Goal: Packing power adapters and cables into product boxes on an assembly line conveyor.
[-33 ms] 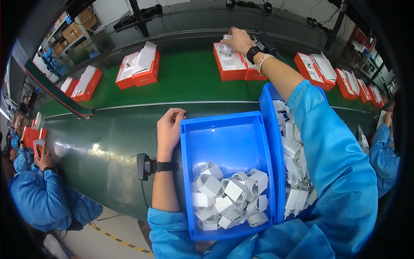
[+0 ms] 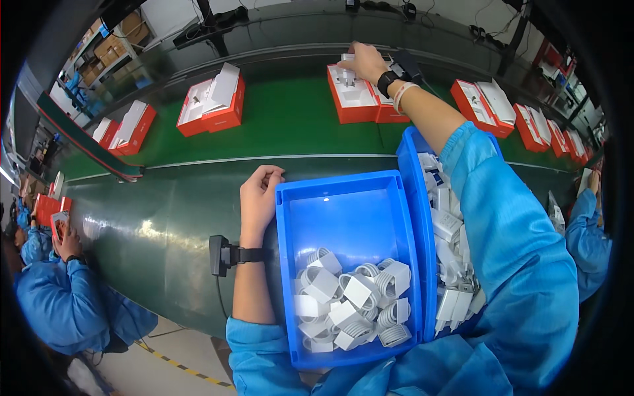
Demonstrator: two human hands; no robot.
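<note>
My right hand point(image 2: 367, 63) reaches to the far side and pinches a white power adapter point(image 2: 347, 61) over an open red-and-white box point(image 2: 356, 109) on the green belt. The adapter is at the box's white inner tray; the fingers partly cover it. My left hand point(image 2: 259, 195) rests with curled fingers on the dark green table, beside the far left corner of a blue bin point(image 2: 284, 264), with nothing visible in it. Bundled white cables with paper wraps point(image 2: 360, 290) lie in the near part of that bin. White adapters point(image 2: 449, 228) fill a second blue bin point(image 2: 428, 277) under my right arm.
More open red boxes stand along the belt, one point(image 2: 211, 102) to the left and one point(image 2: 482, 109) to the right. A dark curved bar point(image 2: 89, 142) crosses at the left. Co-workers in blue sleeves sit at both sides; a hand point(image 2: 68, 244) at the left holds a box.
</note>
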